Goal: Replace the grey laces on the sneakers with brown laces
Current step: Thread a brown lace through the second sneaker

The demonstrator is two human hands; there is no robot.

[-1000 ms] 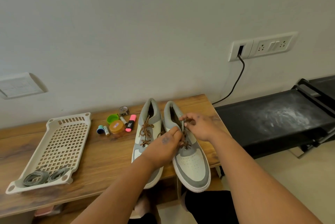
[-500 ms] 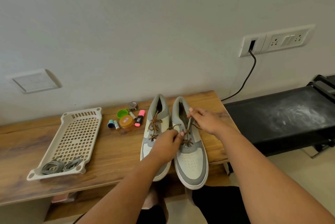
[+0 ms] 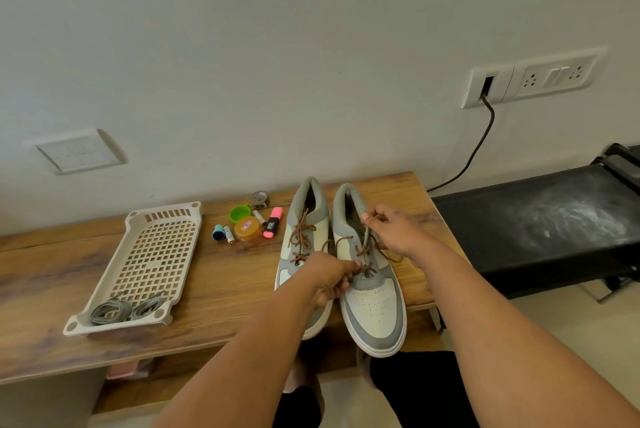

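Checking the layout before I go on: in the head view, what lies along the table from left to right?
Perforated tray with grey laces → blue cap → orange jar → pink highlighter → left sneaker → right sneaker.

Soft, even light is spread across the scene, and only faint shadows are cast. Straight lines are bowed toward the edges by wide-angle distortion.

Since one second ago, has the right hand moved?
Yes. The right hand has risen along the right sneaker toward its heel opening, pulling the brown lace taut.
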